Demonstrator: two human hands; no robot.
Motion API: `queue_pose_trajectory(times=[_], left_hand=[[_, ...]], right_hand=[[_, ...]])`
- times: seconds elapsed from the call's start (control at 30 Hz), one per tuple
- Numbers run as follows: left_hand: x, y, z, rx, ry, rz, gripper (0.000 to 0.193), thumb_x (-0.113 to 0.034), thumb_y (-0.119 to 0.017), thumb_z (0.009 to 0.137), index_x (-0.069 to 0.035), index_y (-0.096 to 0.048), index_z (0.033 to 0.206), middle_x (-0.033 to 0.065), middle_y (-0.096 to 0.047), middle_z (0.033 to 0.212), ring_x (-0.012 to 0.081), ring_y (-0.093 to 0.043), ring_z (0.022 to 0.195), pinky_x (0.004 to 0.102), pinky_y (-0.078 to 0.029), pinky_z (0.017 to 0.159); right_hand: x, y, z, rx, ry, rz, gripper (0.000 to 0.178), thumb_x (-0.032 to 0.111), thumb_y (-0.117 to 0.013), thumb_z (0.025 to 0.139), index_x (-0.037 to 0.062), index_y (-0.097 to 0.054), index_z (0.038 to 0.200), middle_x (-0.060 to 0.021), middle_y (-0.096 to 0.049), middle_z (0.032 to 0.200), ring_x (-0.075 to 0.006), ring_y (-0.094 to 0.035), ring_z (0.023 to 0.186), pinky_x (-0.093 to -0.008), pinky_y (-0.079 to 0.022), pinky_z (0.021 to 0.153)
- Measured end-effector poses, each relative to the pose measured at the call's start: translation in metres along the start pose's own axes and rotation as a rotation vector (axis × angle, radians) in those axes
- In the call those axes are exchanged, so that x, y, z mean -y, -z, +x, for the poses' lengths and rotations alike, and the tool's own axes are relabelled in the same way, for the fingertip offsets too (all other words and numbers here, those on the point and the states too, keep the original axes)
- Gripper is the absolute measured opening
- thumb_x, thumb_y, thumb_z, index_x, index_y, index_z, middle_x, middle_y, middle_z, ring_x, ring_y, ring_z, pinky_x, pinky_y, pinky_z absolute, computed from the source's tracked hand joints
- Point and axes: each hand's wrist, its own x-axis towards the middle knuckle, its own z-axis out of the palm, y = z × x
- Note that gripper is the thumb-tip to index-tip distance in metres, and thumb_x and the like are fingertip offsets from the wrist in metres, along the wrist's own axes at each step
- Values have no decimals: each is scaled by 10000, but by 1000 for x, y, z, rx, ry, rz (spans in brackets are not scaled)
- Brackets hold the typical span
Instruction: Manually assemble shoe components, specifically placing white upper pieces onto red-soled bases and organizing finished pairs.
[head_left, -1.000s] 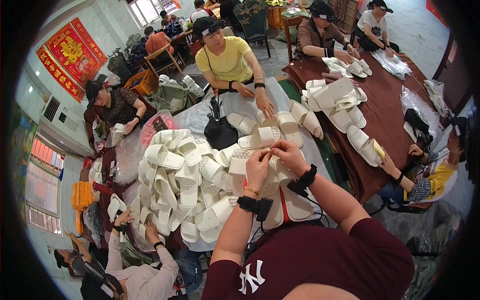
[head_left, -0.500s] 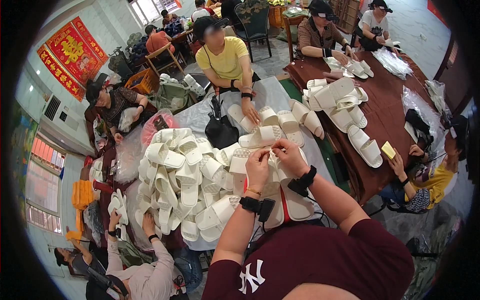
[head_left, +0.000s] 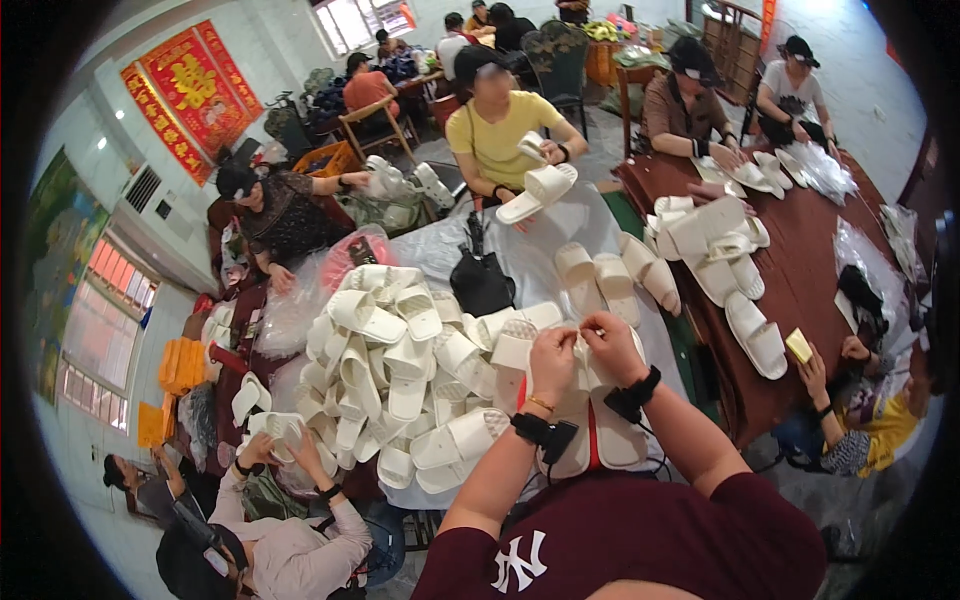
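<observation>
Above a pair of white slippers [head_left: 622, 442], my left hand [head_left: 553, 366] and my right hand [head_left: 614, 347] meet with fingertips pinched close together. A tiny pale thing seems to be between them, too small to name. Each wrist wears a black band. A red strip [head_left: 594, 437] shows between the slippers beneath my forearms. To the left of my left hand lies a large heap of white slippers [head_left: 408, 390], its near edge close to my left forearm.
A black bag [head_left: 482, 280] stands beyond the heap. Across the table a person in yellow [head_left: 490, 130] holds white slippers [head_left: 541, 192]. More slippers lie on the brown table [head_left: 800, 230] at right. A person in a light pink top [head_left: 308, 553] handles slippers at lower left.
The view has shifted, so the scene sits further right and lower. My hands stay pinched together. The person in yellow has lifted slippers off the table; the person at lower left now holds one with both hands.
</observation>
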Motion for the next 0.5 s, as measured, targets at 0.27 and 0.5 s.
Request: queue_pose_trajectory(times=[0.27, 0.5], left_hand=[[-1, 0, -2, -28, -21, 11, 116, -122, -622, 840, -32, -675, 890, 142, -615, 824, 288, -606, 778, 362, -476, 714], [2, -2, -3, -18, 2, 34, 139, -142, -591, 839, -15, -637, 872, 155, -618, 838, 319, -589, 812, 388, -462, 747]], right_hand=[[1, 0, -2, 56, 38, -77, 113, 75, -632, 789, -30, -634, 832, -159, -647, 755, -258, -638, 704, -330, -503, 658], [-5, -2, -2, 41, -13, -33, 139, 88, -625, 782, -32, -649, 846, -150, -672, 784, -228, -650, 722, -310, -505, 692]])
